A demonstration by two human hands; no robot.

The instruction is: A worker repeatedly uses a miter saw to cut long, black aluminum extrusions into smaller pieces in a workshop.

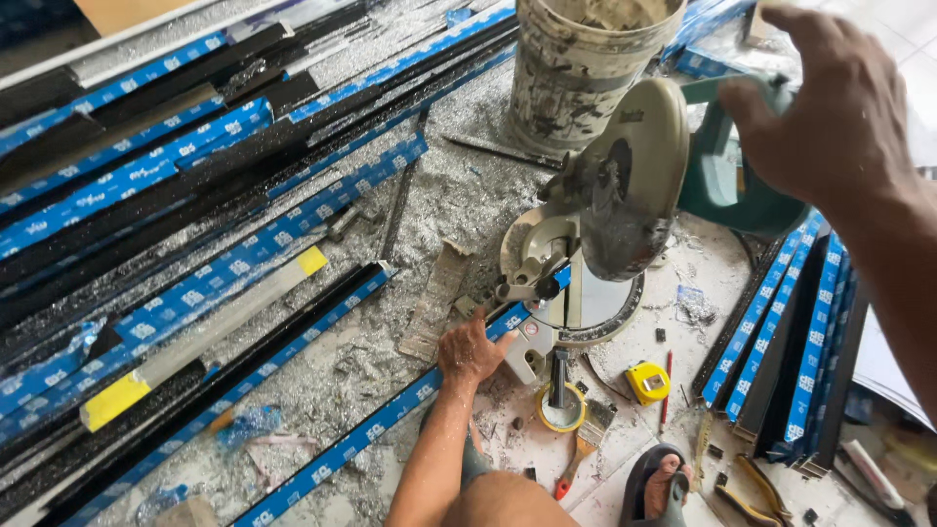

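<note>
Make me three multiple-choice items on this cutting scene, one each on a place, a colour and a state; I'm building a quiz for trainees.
1. Where does the left hand rest?
A. on the blue-taped profile at the saw's base
B. on the bucket
C. on the tape measure

2. What colour is the tape measure?
A. red
B. yellow
C. green

3. How is the mitre saw head?
A. lowered onto the profile
B. taken off
C. raised, with the right hand on its handle

Answers: 1 A, the palm presses the profile beside the saw; 2 B, its case is yellow; 3 C, the blade guard sits above the base.
</note>
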